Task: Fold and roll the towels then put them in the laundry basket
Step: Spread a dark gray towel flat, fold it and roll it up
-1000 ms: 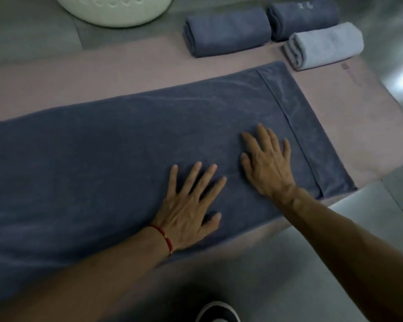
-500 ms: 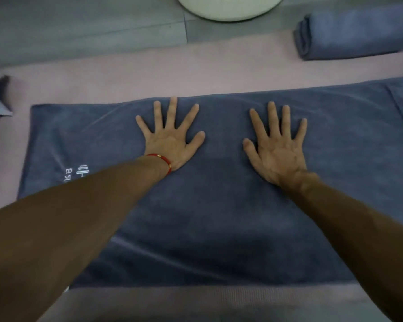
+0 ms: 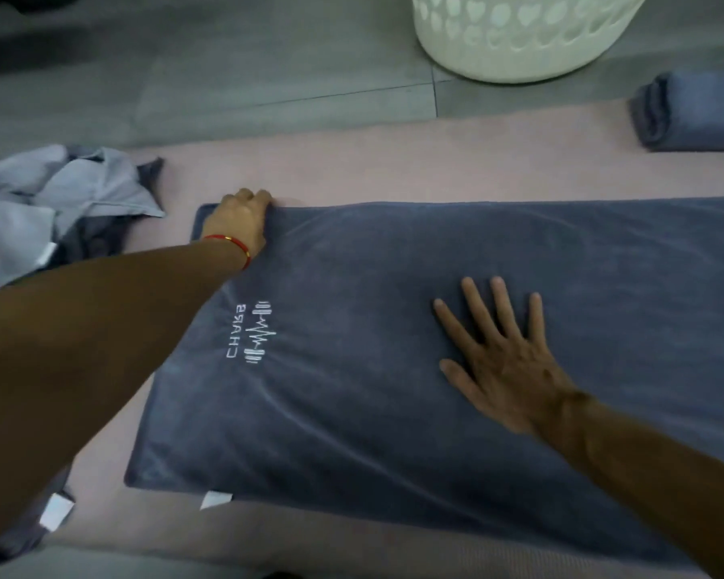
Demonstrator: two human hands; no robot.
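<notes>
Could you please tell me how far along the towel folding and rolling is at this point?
Done: one rolled towel lies on the pink mat, not yet in the laundry basket.
In hand: the dark blue towel lies flat; the left hand grips its far corner, the right hand presses it flat.
Left: rolling it, the crumpled pile, then loading the basket, whose inside is out of view.

Grey floor tiles (image 3: 226, 77) are filling the 12 o'clock band of the head view, thin grout lines crossing them. A pale pink mat (image 3: 393, 160) is lying over the floor, stretching from 9 o'clock to 3 o'clock and down toward 6 o'clock. Dim, even light is falling across everything, leaving the 11 o'clock corner darkest.
</notes>
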